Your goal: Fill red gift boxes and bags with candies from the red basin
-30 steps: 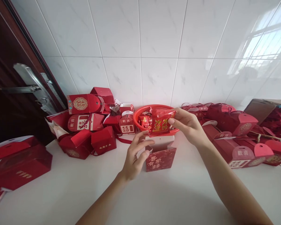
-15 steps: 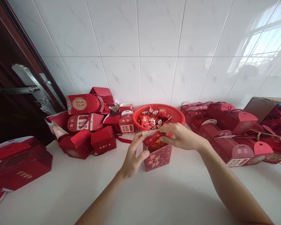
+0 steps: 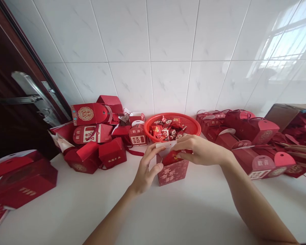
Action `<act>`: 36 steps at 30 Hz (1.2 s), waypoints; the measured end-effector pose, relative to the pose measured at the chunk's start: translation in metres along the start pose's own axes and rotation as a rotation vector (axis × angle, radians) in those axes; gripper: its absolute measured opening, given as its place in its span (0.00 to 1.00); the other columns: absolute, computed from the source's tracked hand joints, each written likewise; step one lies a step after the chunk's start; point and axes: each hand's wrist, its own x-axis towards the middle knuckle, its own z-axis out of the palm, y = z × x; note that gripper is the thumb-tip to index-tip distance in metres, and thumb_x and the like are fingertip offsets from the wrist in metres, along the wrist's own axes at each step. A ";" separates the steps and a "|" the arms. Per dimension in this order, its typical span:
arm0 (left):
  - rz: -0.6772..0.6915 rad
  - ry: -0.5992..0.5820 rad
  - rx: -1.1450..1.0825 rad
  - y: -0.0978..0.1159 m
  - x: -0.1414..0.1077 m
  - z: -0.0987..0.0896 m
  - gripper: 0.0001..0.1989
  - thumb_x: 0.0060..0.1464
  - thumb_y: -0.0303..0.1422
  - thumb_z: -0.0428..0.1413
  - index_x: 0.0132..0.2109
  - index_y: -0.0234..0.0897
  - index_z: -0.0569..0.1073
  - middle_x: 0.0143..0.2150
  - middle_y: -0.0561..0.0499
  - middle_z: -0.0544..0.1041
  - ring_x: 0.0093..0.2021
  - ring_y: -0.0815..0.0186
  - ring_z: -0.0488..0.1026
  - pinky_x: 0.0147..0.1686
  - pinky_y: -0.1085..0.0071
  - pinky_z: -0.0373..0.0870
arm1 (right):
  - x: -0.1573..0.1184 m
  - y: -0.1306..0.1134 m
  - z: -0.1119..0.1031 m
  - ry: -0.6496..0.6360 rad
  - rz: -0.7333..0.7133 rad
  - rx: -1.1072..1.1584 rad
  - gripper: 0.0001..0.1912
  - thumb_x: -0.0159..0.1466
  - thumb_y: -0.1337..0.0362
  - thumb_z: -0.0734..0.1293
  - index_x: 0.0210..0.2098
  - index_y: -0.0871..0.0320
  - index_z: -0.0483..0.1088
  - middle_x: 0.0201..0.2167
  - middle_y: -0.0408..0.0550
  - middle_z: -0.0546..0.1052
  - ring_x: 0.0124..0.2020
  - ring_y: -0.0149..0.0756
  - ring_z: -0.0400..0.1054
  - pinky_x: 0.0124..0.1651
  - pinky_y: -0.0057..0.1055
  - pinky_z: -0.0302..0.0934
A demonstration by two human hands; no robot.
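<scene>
A red patterned box (image 3: 172, 173) stands with its top open on the white table, in front of a red basket (image 3: 193, 126) that holds wrapped sweets (image 3: 165, 131). My left hand (image 3: 145, 170) grips the box's left side, thumb on the front and fingers at the back edge. Fingers bent, my right hand (image 3: 204, 149) reaches over the box's right side and holds a red packet with gold print (image 3: 171, 157), which is partly inside the box. The lower part of the packet is hidden by the box front.
Red gift boxes are heaped at the left (image 3: 91, 132) and at the right (image 3: 255, 132). Another large red box (image 3: 25, 180) sits at the near left. At the right edge another person's hand (image 3: 302, 151) shows. A door handle (image 3: 30, 92) is at the far left.
The red packet has gone lower into the box, with my right hand following it down. My left hand has stayed on the box. Another person's hand has come further in at the right edge.
</scene>
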 end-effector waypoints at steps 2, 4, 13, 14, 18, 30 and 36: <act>0.002 0.009 -0.002 -0.001 0.000 -0.001 0.22 0.57 0.37 0.54 0.58 0.45 0.74 0.62 0.45 0.67 0.64 0.48 0.63 0.63 0.52 0.61 | 0.001 -0.001 0.002 -0.068 -0.028 -0.010 0.10 0.67 0.69 0.66 0.42 0.55 0.79 0.33 0.48 0.79 0.34 0.36 0.71 0.37 0.32 0.64; 0.001 0.024 -0.013 -0.001 0.001 -0.001 0.21 0.57 0.36 0.54 0.57 0.46 0.74 0.61 0.46 0.69 0.63 0.49 0.64 0.62 0.53 0.62 | 0.002 -0.002 0.003 -0.097 -0.027 -0.001 0.13 0.67 0.68 0.66 0.49 0.54 0.78 0.38 0.49 0.80 0.37 0.38 0.72 0.40 0.33 0.65; -0.017 0.086 0.025 0.001 0.000 0.005 0.16 0.63 0.40 0.53 0.54 0.42 0.77 0.56 0.45 0.77 0.57 0.54 0.73 0.54 0.60 0.73 | -0.005 0.022 -0.005 0.251 0.166 0.140 0.33 0.62 0.52 0.72 0.64 0.53 0.66 0.60 0.55 0.73 0.58 0.49 0.70 0.58 0.46 0.68; -0.012 0.094 0.042 0.000 0.000 0.006 0.16 0.64 0.40 0.52 0.54 0.41 0.77 0.55 0.45 0.78 0.56 0.55 0.74 0.55 0.60 0.72 | -0.007 0.027 -0.005 0.204 0.176 0.176 0.39 0.59 0.50 0.74 0.66 0.52 0.62 0.63 0.55 0.70 0.62 0.51 0.67 0.60 0.47 0.66; 0.027 0.104 0.092 -0.004 0.000 0.004 0.16 0.67 0.41 0.50 0.52 0.40 0.77 0.52 0.44 0.80 0.56 0.55 0.75 0.56 0.60 0.71 | -0.015 0.046 0.011 0.032 0.280 0.303 0.53 0.51 0.50 0.79 0.70 0.53 0.56 0.64 0.58 0.68 0.64 0.53 0.64 0.61 0.48 0.65; -0.089 0.158 -0.059 -0.016 0.000 0.014 0.23 0.58 0.40 0.60 0.59 0.41 0.71 0.57 0.44 0.77 0.53 0.58 0.77 0.54 0.61 0.74 | -0.036 0.039 0.060 0.301 0.328 0.644 0.20 0.61 0.47 0.71 0.37 0.60 0.79 0.36 0.50 0.81 0.38 0.41 0.74 0.43 0.37 0.70; -0.043 0.212 -0.024 -0.018 0.000 0.015 0.13 0.57 0.41 0.61 0.46 0.40 0.75 0.42 0.50 0.80 0.41 0.63 0.79 0.45 0.66 0.77 | -0.040 0.035 0.067 0.347 0.314 0.641 0.22 0.64 0.47 0.68 0.43 0.60 0.78 0.34 0.48 0.79 0.34 0.36 0.70 0.39 0.32 0.66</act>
